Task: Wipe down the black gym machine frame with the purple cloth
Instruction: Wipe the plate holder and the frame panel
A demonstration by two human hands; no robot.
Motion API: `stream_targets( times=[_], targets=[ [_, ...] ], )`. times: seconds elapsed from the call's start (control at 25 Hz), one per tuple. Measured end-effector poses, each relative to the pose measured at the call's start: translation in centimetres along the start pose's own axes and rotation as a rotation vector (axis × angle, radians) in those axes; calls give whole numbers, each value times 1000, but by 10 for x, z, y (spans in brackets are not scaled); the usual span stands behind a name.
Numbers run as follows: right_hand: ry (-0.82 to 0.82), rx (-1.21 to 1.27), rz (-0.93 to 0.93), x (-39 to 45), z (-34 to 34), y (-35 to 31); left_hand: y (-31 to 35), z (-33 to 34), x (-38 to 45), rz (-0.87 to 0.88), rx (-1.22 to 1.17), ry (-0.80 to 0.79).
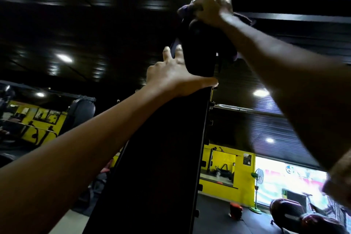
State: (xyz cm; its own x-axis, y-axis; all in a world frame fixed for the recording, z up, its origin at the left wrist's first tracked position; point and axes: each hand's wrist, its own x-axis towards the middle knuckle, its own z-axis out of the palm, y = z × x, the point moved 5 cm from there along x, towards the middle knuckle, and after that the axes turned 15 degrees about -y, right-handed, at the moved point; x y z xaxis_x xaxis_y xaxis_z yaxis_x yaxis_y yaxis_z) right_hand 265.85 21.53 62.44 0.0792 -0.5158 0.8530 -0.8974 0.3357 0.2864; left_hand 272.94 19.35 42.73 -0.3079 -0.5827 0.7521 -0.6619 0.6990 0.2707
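The right hand is raised to the top of the black gym machine frame, with its fingers curled over the purple cloth, which is bunched beneath the palm and pressed against the upper end of the upright. A fold of the cloth is seen protruding at the left of the knuckles, and a further edge appears to hang below the forearm, though that part is dark and blurred.

The left hand is laid flat against the frame lower down, fingers straight and spread, thumb stretched across the front face toward the right edge. Nothing is gripped by it; it is judged to be steadying the upright or the person's reach.

The cloth is judged to be light, soft and pliable, easily wadded and prone to slipping from under the palm unless pressure is maintained; it is best held bunched in the fist, as seen here. The frame is judged to be rigid, heavy and smooth-faced, with a row of small fittings along its right edge on which a loose cloth corner could snag.

The wipe is judged to be at the highest reach of the frame, with the long front face below not yet shown as covered.

Beyond the frame, a dark slatted ceiling with recessed lights, yellow walls, a standing fan and other gym equipment are noted.
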Motion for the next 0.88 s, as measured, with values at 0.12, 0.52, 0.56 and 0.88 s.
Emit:
stream_targets(
  times=[0.12,0.52,0.56,0.88],
  targets=[
    [71,-8,173,3,-3,-3,1,-1,0,-7,12,12],
    [39,-36,127,-14,4,-12,1,-3,-1,-15,24,17],
    [53,-31,57,-18,4,-17,1,-3,-1,-13,17,13],
    [240,131,229,-31,-14,42,3,-1,-4,18,46,42]
  ],
)
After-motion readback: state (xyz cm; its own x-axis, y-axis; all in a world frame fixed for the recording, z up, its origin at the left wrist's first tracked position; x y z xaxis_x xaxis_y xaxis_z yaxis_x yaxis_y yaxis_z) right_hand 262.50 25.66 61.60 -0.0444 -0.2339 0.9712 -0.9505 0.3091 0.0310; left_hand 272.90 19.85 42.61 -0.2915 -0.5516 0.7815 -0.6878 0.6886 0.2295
